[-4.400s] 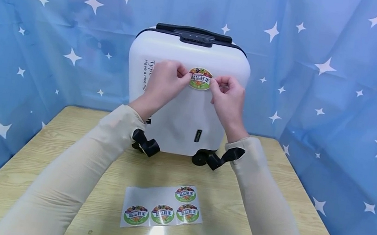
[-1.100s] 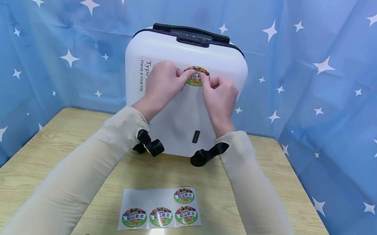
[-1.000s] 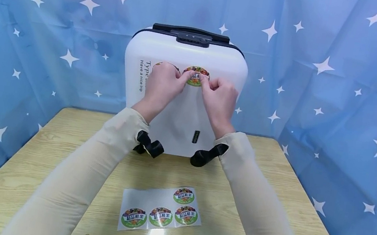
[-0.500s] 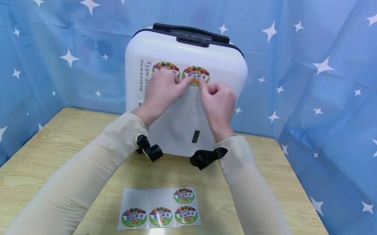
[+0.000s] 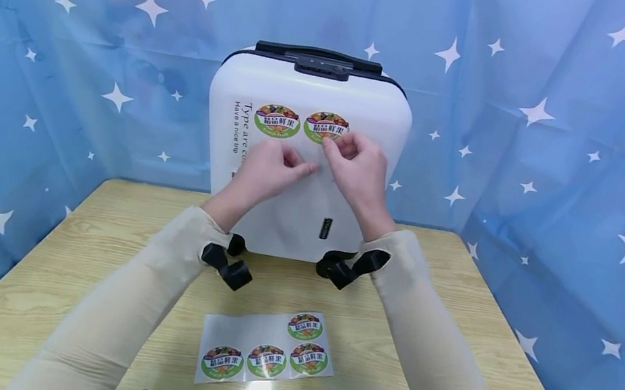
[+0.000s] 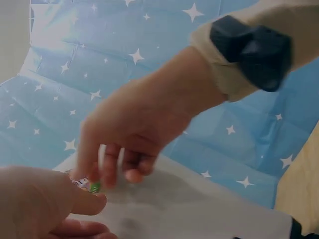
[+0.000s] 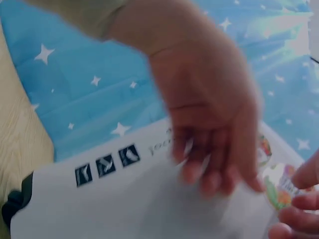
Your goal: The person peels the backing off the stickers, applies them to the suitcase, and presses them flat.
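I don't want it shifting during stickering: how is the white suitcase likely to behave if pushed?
The suitcase may well roll, since black wheels show at its lower edge. A push near the top could perhaps tip it, as it stands upright. Its smooth, glossy front suggests something stiff that would barely give.

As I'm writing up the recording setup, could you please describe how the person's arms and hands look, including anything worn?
The left hand and right hand are bare, without visible gloves or rings. Plain cream long sleeves reach the wrists, with an angular black device at each cuff.
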Demonstrator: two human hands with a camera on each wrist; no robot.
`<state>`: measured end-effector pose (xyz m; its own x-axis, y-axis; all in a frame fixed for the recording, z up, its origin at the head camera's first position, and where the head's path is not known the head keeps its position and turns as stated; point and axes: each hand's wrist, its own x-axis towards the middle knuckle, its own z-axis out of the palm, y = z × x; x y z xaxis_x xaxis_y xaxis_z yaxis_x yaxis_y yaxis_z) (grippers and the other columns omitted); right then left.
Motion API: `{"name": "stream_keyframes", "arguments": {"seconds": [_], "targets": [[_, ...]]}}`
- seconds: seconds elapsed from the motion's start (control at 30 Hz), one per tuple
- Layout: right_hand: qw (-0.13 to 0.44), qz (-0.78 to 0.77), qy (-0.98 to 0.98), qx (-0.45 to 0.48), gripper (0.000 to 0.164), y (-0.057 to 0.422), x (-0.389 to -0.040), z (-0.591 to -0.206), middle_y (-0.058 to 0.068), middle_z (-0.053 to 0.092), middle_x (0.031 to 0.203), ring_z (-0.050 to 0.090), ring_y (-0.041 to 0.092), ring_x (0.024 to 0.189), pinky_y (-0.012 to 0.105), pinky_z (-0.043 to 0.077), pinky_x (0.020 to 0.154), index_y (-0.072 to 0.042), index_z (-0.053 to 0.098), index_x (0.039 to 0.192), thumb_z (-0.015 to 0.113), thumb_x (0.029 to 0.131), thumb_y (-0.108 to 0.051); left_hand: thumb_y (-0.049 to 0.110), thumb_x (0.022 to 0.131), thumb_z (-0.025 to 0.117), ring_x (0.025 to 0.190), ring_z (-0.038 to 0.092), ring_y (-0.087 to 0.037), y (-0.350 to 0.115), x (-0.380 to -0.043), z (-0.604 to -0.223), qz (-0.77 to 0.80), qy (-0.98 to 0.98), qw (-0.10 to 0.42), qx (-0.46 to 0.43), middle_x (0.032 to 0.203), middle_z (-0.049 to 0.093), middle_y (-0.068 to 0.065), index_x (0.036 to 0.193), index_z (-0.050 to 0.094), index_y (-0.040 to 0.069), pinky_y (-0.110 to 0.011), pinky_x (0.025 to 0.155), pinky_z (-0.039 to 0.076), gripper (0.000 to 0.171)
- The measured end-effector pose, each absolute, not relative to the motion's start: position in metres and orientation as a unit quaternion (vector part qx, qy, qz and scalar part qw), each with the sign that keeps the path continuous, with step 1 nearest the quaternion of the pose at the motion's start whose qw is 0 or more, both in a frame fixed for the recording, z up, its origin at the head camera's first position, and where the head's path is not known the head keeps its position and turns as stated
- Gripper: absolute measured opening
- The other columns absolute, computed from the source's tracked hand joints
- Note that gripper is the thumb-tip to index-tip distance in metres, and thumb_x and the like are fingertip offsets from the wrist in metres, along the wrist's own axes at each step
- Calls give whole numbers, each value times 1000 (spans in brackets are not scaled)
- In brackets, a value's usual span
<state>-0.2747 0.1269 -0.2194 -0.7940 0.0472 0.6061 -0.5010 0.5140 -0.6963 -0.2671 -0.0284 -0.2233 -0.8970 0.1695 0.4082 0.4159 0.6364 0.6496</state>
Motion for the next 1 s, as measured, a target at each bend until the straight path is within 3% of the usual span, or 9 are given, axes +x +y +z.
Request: {"name": "stream_keyframes", "arguments": {"seconds": [0.3,0.5,1.0], "targets": [[212,563,-778,180,18,121,-278,-212,8,60,73,51,21,48,27,43,48,-6,61,99,57,93,-22,29,87,66,61,54,-16,-30,-257,-256,-397,-891,119,-186,68,65,-3,74,68,6,-27,54,41,26],[173,628,-740,166,22,115,-280,-207,10,60,71,50,19,47,25,42,45,-6,62,101,52,96,-26,28,87,65,55,50,-16,-31,-249,-276,-401,-891,102,-187,61,60,-1,66,65,9,-27,51,39,28],[155,669,-712,149,25,114,-282,-219,10,58,65,49,18,44,23,43,44,-3,64,98,54,94,-26,31,88,64,47,41,-14,-34,-232,-324,-407,-895,73,-166,53,50,1,61,60,13,-27,44,33,33]]}}
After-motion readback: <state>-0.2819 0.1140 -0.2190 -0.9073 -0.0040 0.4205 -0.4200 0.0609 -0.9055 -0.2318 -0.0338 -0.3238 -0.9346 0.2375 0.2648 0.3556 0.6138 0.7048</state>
